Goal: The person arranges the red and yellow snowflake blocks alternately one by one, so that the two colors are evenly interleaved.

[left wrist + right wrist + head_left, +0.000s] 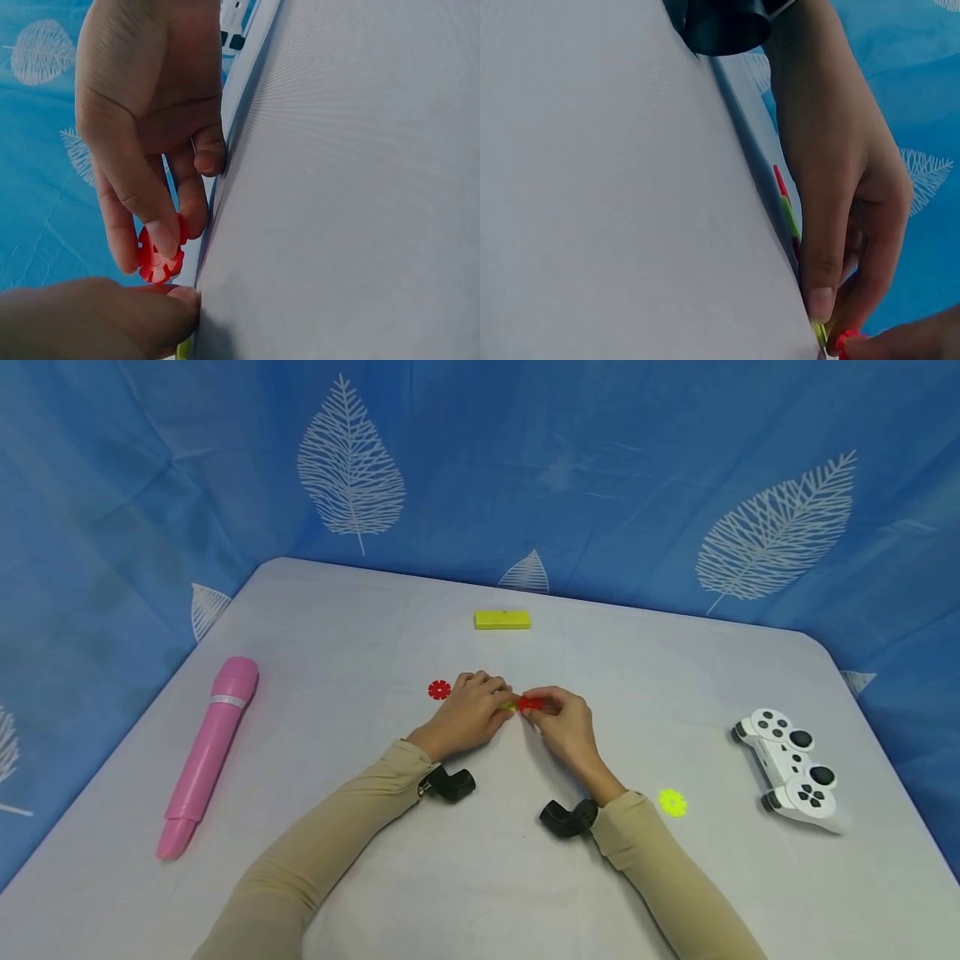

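Observation:
In the head view my left hand point(471, 712) rests low over the table, with a yellow-green disc point(510, 705) at its fingertips. Thumb and fingers of that hand pinch the disc's edge in the right wrist view. Facing it, my right hand point(566, 727) pinches a red notched disc point(531, 702), whose slotted rim shows as a red disc point(159, 259) in the left wrist view. The two discs meet or nearly meet; contact is hidden by fingers. Beside the left hand lies another red disc point(439, 690). Red and green edges point(786, 202) show behind that hand.
A loose yellow-green disc point(672, 802) lies by the right sleeve. A yellow block point(502, 620) stands at the back of the white table point(360, 635). A pink microphone-shaped object point(210, 752) is at left, a white game controller point(793, 770) at right.

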